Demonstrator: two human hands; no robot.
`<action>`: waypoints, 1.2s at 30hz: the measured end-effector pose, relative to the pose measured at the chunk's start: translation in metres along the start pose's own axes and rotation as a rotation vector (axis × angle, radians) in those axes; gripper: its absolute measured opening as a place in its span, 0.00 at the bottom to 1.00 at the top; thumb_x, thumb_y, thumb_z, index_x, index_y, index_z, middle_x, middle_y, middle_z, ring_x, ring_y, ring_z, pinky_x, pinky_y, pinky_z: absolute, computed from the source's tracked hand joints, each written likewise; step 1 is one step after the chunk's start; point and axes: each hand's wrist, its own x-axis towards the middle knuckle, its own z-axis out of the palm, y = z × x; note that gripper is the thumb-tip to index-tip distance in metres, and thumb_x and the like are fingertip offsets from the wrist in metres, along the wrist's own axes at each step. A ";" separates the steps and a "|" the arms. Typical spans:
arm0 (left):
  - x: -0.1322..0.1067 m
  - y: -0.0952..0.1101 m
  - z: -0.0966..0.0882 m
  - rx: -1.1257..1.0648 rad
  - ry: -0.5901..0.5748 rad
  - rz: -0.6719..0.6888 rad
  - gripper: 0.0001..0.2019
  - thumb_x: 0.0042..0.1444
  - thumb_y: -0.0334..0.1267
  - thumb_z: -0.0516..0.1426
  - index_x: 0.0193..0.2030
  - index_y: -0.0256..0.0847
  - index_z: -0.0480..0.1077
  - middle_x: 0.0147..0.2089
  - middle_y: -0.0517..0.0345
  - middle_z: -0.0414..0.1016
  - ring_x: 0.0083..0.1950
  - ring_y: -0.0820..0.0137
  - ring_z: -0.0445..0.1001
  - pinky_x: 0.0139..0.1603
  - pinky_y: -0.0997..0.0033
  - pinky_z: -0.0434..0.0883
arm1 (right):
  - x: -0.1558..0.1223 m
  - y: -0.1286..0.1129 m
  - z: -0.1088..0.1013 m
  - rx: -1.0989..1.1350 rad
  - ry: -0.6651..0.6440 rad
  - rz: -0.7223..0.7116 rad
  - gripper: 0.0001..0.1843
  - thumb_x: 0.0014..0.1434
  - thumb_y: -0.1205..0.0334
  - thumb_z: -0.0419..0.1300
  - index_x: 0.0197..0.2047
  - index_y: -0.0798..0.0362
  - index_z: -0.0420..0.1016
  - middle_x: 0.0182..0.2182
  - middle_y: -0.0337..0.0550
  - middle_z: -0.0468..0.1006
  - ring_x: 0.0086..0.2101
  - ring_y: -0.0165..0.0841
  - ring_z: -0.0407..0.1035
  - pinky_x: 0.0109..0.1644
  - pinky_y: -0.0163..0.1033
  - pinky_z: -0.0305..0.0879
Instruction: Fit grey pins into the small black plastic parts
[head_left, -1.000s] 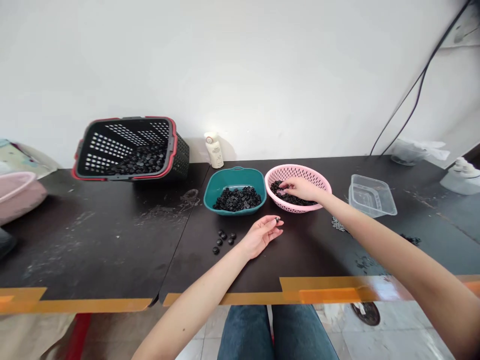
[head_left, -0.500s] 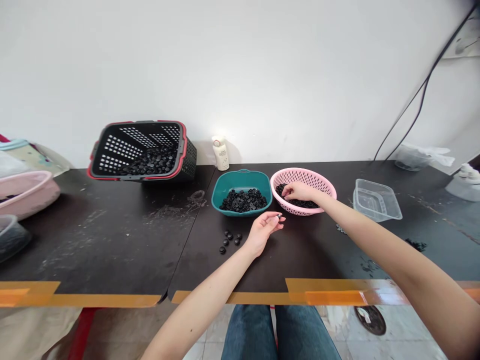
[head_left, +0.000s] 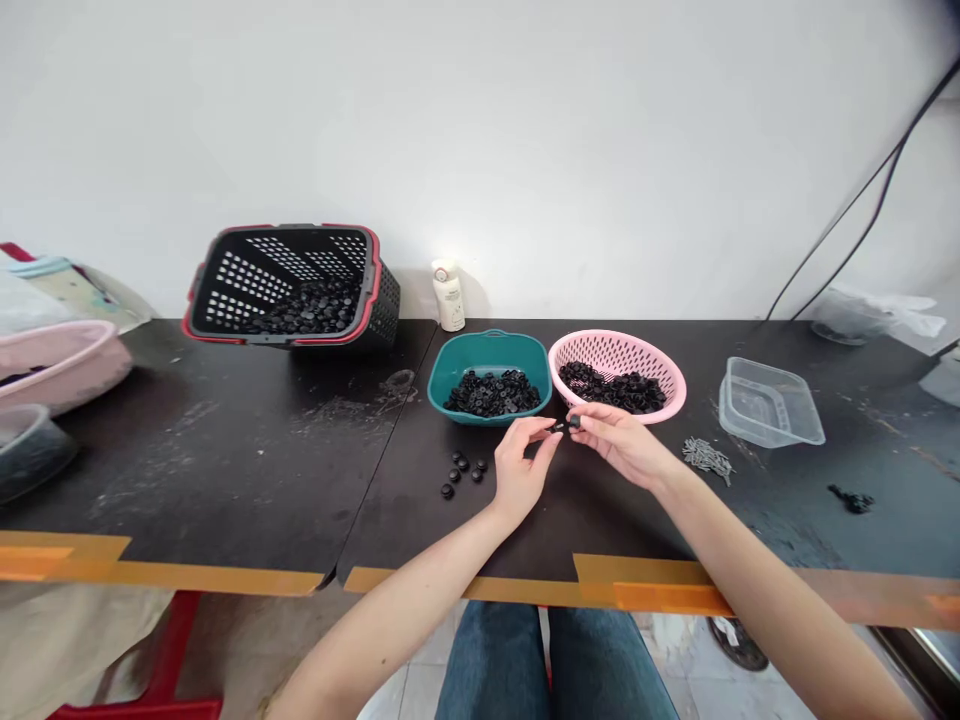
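I'm seeing the left hand (head_left: 521,470) pinching a small dark part (head_left: 554,429) between thumb and fingertips. The right hand (head_left: 622,445) is gripping a small black piece (head_left: 574,421) likewise, right beside the left one's; whether the two are touching, I can't tell. Both hands are working at the near side of two containers.

Far-left of the hands, I'm getting a teal tub (head_left: 459,357), its floor holding a heap of small black ring-like bits (head_left: 491,394). Just right of it, a pink perforated basket (head_left: 628,350) is holding black parts (head_left: 636,393), piled against its walls. Six black round pieces (head_left: 454,476) are lying loose on the dark table (head_left: 300,500), left of the left hand.

Right of the right hand, a pile of thin grey pins (head_left: 706,457) is lying near a see-through box (head_left: 808,420); farther right, a small black clump (head_left: 853,500) is sitting nearer.

Far left, a dark crate (head_left: 386,310) with a red rim is leaning open, holding many black pieces (head_left: 315,307). A white bottle (head_left: 450,303) is standing between crate and tub, by the wall. At the left edge, a pale pink basin (head_left: 86,372) is holding something dark, too cut off to tell.
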 end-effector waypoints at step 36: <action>-0.002 -0.008 0.005 0.225 -0.075 0.143 0.07 0.56 0.36 0.58 0.42 0.41 0.72 0.40 0.56 0.74 0.36 0.75 0.74 0.38 0.74 0.75 | -0.007 0.032 0.005 0.335 0.062 0.125 0.12 0.53 0.65 0.66 0.43 0.51 0.78 0.34 0.38 0.81 0.35 0.24 0.74 0.45 0.27 0.70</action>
